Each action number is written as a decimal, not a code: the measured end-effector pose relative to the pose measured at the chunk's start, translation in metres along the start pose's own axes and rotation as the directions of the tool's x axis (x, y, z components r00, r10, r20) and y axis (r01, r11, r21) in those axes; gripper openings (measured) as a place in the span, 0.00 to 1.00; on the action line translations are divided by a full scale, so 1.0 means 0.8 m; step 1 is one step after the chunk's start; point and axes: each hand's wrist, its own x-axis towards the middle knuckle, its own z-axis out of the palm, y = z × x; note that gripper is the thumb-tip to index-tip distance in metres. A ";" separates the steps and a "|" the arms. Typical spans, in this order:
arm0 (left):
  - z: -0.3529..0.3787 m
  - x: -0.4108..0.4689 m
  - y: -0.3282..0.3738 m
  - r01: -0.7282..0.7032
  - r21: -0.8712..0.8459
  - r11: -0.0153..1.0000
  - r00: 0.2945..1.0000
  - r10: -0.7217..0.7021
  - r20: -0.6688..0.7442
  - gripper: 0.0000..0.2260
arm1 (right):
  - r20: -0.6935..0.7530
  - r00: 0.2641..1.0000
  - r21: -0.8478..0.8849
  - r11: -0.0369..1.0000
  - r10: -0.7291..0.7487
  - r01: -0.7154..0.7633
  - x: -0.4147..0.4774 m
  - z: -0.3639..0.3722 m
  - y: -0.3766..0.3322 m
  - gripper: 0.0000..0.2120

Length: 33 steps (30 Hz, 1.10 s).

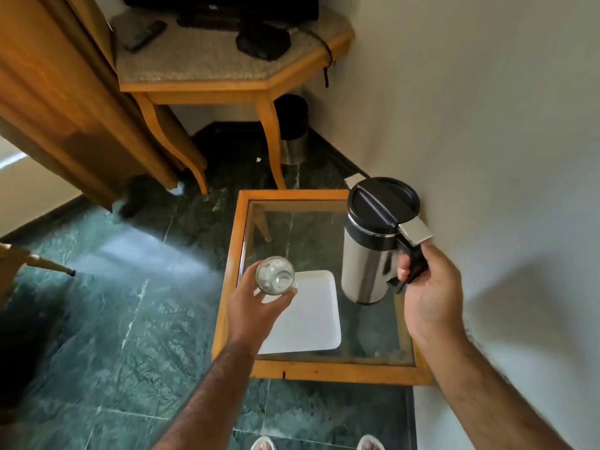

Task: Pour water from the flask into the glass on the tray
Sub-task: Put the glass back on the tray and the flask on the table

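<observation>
A steel flask (370, 251) with a black lid hangs upright above the right part of a glass-topped side table (324, 371). My right hand (428, 287) grips its black handle. My left hand (256, 306) holds a clear drinking glass (275, 279) upright over the table's left edge, above the tray's near-left corner. The white square tray (311, 319) lies flat on the glass top with nothing on it. Flask and glass are about a hand's width apart.
The side table stands against a white wall (487, 125) on the right. Behind it are a taller wooden table (227, 76) with dark items, a steel bin (293, 134) and a curtain at left. The floor (97, 319) is green marble. My feet show at the bottom.
</observation>
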 end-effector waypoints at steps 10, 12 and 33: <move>0.043 -0.005 -0.138 0.144 0.032 0.989 0.989 -0.145 0.034 0.28 | -0.015 0.999 -0.056 0.998 -0.033 0.032 0.026 -0.063 0.091 0.20; 0.048 -0.001 -0.153 0.157 0.040 0.987 0.987 -0.158 0.018 0.28 | -0.010 0.999 -0.083 0.995 -0.049 0.048 0.026 -0.070 0.103 0.21; 0.084 -0.008 -0.220 0.205 0.046 0.978 0.978 -0.206 0.031 0.30 | -0.016 1.000 0.120 0.993 -0.011 0.013 0.023 -0.096 0.153 0.26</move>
